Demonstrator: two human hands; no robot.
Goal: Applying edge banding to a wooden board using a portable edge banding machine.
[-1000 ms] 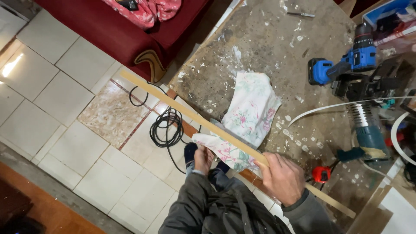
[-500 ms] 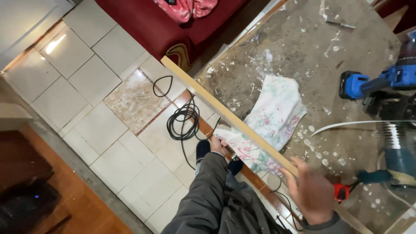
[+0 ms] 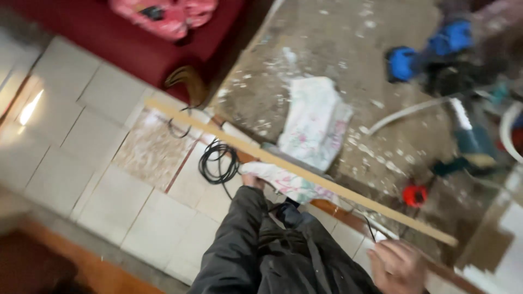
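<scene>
The right hand (image 3: 396,265) has come off the stick (image 3: 294,170). A moment ago it lay on the stick near that end; now it is lower, close to the body, with nothing in it. It looks loosely open, but it is blurry. The left hand (image 3: 251,179) has stayed where it was. It is mostly hidden, with a flowery cloth (image 3: 289,184) bunched just beside it and pressed against the stick. I cannot tell if its fingers are closed round the cloth or the stick. So now only the left hand is on the stick, and it looks like the cloth is rubbing along the wood. The stick is long, thin and pale. It lies flat along the edge of the dirty worktop (image 3: 327,65). Its long side runs from far out past the left hand, over the floor tiles (image 3: 98,163), across to a spot just above the right hand. The far end points up and away; the near end points down toward the right hand. A second bit of cloth (image 3: 315,121) lies on the worktop beyond the left hand. A black cable (image 3: 218,162) is coiled on the floor just past the left hand. A blue drill (image 3: 436,49) sits far off above the right hand.
</scene>
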